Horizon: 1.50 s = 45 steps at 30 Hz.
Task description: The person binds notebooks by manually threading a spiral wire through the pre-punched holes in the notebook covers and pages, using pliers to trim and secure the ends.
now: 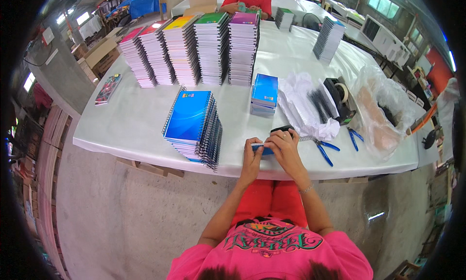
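At the near table edge, my left hand [250,159] pinches a small blue notebook [262,151], which is held edge-up so little of its cover shows. My right hand [287,151] closes on the same notebook from the other side, fingertips at its top edge. A metal spiral coil [306,139] sticks out beside the right hand; whether it is threaded into the notebook is hidden. Just behind the right fingers lies a black object [281,129], partly covered. Blue-handled pliers [326,151] rest right of the hand, with a second pair of pliers [355,138] beyond.
Left stands a stack of blue spiral notebooks [189,117]; ahead, a smaller blue stack [264,93]. Crumpled white paper [301,98] with black coils [320,105], a tape dispenser [340,93] and a plastic bag [383,110] lie right. Tall notebook stacks [211,49] and a person [248,1] are farther back.
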### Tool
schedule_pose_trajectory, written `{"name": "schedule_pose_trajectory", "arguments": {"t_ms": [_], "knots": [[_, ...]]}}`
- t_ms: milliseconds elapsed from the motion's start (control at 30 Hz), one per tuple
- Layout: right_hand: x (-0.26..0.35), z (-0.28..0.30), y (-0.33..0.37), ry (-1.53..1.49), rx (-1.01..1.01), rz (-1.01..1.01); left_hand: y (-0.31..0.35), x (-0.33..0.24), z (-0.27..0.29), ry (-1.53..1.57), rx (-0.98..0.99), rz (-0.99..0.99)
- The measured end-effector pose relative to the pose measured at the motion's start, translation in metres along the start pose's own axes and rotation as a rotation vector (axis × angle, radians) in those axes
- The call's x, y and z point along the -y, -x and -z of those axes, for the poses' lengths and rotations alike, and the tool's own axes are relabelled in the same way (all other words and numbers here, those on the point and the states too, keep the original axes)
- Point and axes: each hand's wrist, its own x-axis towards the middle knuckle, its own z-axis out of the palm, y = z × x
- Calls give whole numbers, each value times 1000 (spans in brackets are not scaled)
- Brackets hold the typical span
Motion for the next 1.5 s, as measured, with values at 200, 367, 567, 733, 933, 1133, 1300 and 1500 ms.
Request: {"name": "schedule_pose_trajectory", "arguments": {"t_ms": [200, 367, 567, 733, 933, 1133, 1300, 1500], "knots": [[2, 0, -1, 15, 5, 27, 1, -5, -3, 12, -25, 25], [4, -2, 0, -90, -38, -15, 6, -11, -5, 75, -79, 24], [2, -2, -2, -12, 46, 68, 6, -18, 0, 103, -33, 45], [5, -2, 0, -7, 36, 91, 6, -11, 3, 90, -6, 25], [-7, -4, 4, -83, -9, 119, 4, -9, 2, 56, 8, 11], [-4, 0, 3, -10, 22, 140, 6, -14, -1, 62, 5, 6], [1, 6, 2, -90, -13, 96, 5, -10, 0, 105, -4, -32], [5, 4, -1, -109, -79, 139, 5, -10, 8, 130, -8, -5]]}}
